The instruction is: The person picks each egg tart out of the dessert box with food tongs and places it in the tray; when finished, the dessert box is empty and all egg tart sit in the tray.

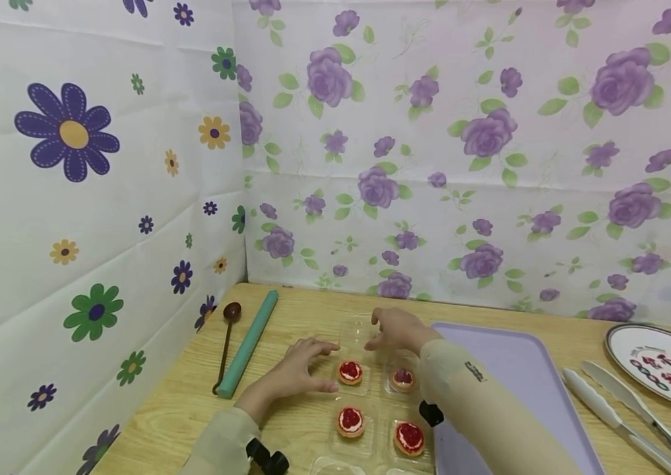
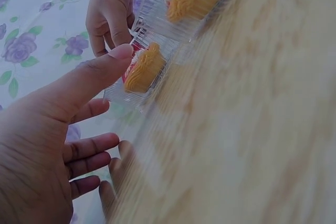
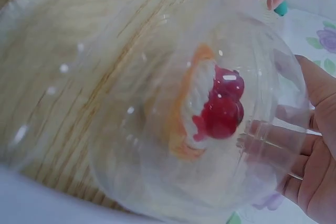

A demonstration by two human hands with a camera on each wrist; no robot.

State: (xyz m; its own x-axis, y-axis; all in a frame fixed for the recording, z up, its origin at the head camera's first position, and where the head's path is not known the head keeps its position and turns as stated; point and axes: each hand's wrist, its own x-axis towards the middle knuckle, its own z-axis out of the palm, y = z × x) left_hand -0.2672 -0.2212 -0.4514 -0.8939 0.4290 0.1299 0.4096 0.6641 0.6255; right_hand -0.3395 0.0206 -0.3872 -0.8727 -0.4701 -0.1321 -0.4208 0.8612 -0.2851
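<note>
My left hand (image 1: 298,371) is beside the far left clear plastic box, thumb and fingers spread apart with nothing between them. In that box sits a small berry tart (image 1: 350,372) with white cream and red topping. My right hand (image 1: 399,328) reaches across to the raised clear lid (image 1: 356,328) behind this tart, its fingertips right at the lid's edge. In the right wrist view, its fingers (image 3: 302,148) are fairly straight beyond a clear domed lid (image 3: 257,40). Beneath that dome is another tart (image 3: 210,108). The left wrist view shows the yellow crust (image 2: 144,69) near my left thumb.
Two more boxed tarts, one left (image 1: 350,421) and one right (image 1: 409,439), stand nearer. A lilac tray (image 1: 507,356) lies under the right forearm. Farther right are tongs (image 1: 596,399), a knife (image 1: 614,386) and a plate (image 1: 662,363). A brown ladle (image 1: 231,311) and teal roll (image 1: 252,340) lie left.
</note>
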